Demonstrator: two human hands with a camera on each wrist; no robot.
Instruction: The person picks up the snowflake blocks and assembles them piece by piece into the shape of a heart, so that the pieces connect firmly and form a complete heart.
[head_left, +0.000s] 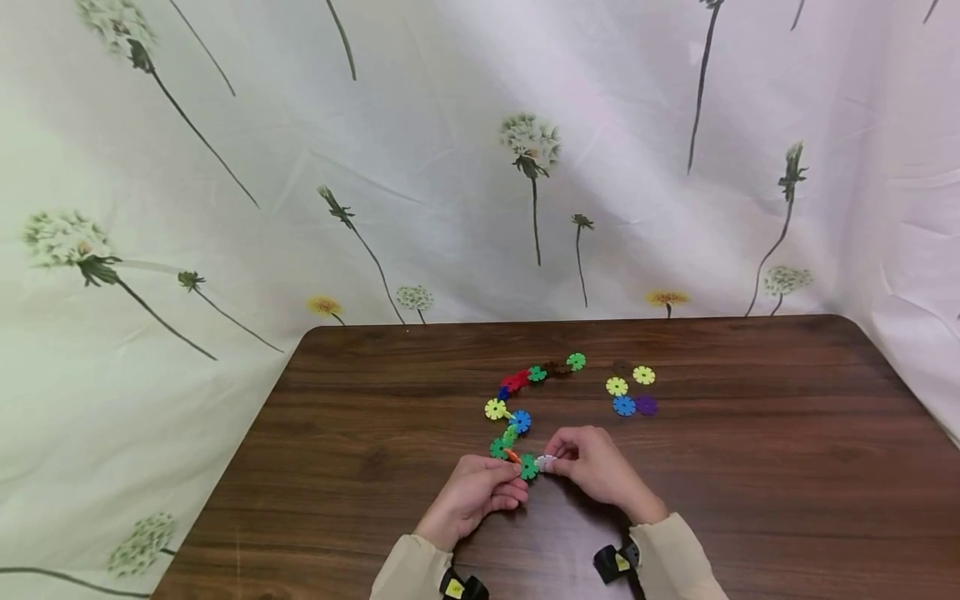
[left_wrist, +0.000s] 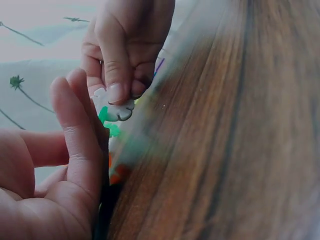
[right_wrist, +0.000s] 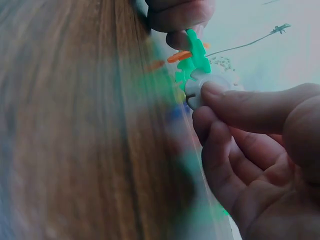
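The right hand point(head_left: 596, 467) pinches a flat white plastic disc with a notched, petal-like rim point(right_wrist: 194, 92) between thumb and fingers; the left hand point(head_left: 480, 492) pinches a bright green notched plastic disc point(head_left: 528, 467). The two discs meet at an angle, between the hands, above the dark brown wood-grain table point(head_left: 337, 500); whether they interlock cannot be told. The green one ends a curving, multicoloured chain of similar discs point(head_left: 520, 422), orange, yellow, blue and red among them.

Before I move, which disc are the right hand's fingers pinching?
The white disc, beside the green disc that the left hand holds; no other disc in view is white.
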